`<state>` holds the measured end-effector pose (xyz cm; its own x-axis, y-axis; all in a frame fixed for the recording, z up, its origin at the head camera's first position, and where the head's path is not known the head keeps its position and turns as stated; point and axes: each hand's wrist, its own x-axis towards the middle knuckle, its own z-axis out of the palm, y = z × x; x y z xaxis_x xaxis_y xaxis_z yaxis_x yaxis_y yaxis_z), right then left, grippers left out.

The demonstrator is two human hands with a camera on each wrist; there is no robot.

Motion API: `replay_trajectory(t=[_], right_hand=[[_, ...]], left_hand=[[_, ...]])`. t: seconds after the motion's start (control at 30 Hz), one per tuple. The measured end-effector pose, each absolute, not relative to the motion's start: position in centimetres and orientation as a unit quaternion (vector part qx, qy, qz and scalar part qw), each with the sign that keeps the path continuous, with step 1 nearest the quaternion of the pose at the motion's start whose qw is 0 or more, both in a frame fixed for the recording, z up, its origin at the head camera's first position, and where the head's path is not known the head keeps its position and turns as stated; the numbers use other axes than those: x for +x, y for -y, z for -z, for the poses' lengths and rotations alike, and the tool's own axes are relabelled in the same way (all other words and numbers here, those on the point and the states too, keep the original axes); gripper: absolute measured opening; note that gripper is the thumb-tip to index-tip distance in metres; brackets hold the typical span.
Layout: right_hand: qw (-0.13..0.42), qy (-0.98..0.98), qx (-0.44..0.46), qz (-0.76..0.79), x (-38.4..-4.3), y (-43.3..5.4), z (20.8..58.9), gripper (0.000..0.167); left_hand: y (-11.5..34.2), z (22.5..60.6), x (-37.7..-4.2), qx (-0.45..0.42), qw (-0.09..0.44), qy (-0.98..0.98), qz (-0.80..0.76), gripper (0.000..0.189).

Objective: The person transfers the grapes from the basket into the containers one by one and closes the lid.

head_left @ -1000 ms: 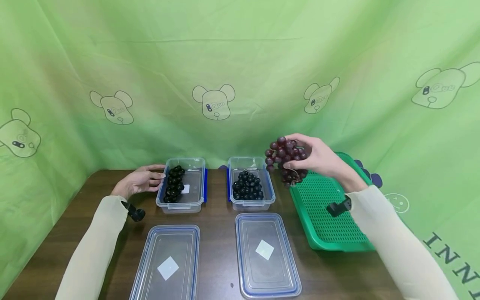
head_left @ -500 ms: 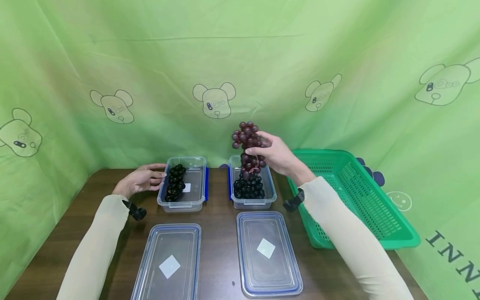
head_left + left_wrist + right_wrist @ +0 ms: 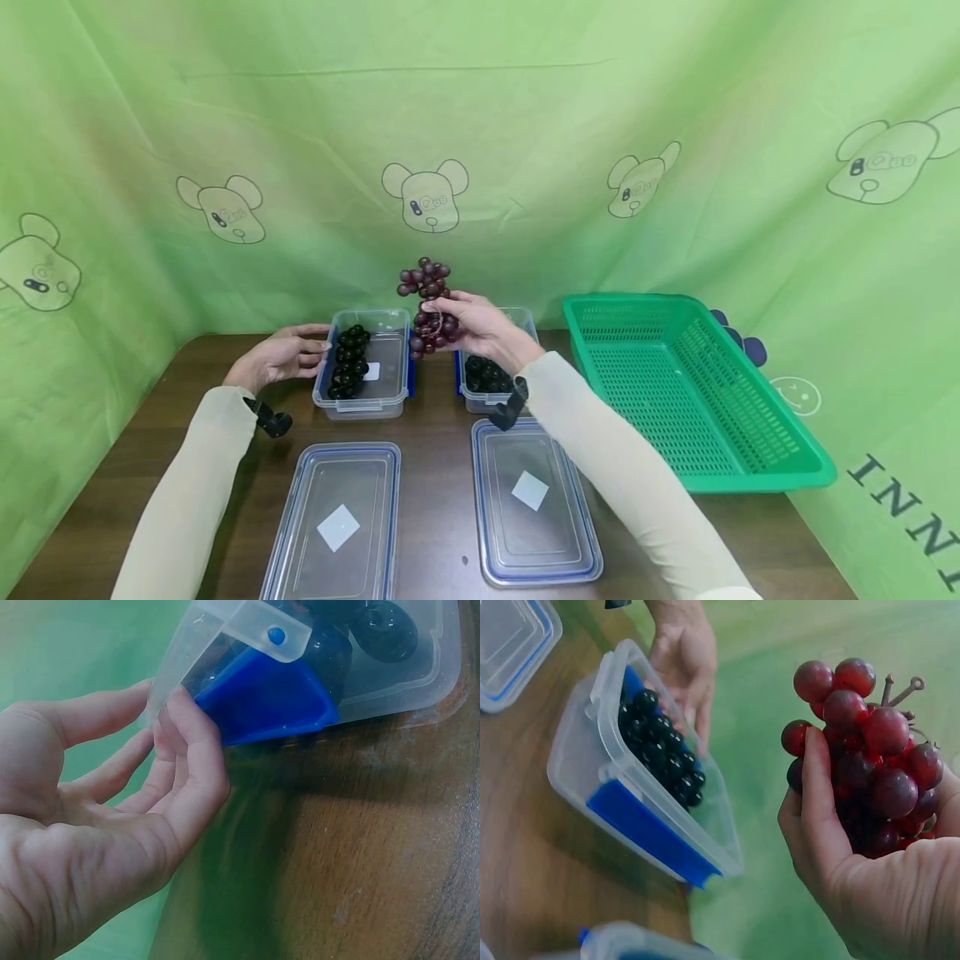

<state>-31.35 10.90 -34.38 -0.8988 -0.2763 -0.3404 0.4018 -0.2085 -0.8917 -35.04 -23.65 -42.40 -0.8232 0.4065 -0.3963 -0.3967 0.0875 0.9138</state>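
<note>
My right hand [image 3: 476,329] grips a bunch of dark red grapes [image 3: 427,292] in the air, just right of the left container; fingers and thumb wrap its lower part. Close up, the red grapes [image 3: 885,772] show short stems at the top. My left hand [image 3: 281,358] touches the outer left side of the left clear container [image 3: 386,350] with its fingertips, beside a blue side flap [image 3: 262,697]. A bunch of black grapes [image 3: 349,362] lies along that container's left side. The right clear container [image 3: 517,317], partly hidden by my right hand, also holds dark grapes [image 3: 483,375].
Two clear lids, the left lid [image 3: 333,475] and the right lid [image 3: 536,533], lie on the brown wooden table [image 3: 435,500] in front of the containers. A green plastic basket [image 3: 697,400] stands at the right. Behind everything hangs a green curtain [image 3: 525,100].
My right hand has carried the red grapes leftward from above the basket, past the right container, toward the left container. The left hand has stayed at the left container.
</note>
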Motion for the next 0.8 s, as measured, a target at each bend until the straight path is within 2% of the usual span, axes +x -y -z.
replay_trajectory(t=[0.5, 0.8], right_hand=[[0.249, -0.589, 0.126, 0.758, -32.3, -5.3, 37.1, 0.035], [0.230, -0.628, 0.112, 0.735, -32.2, -3.5, 37.5, 0.045]], left_hand=[[23.7, 42.4, -35.1, -0.010, 0.284, -0.674, -0.682, 0.068], [23.6, 42.3, -34.9, -0.007, 0.291, -0.675, -0.678, 0.071]])
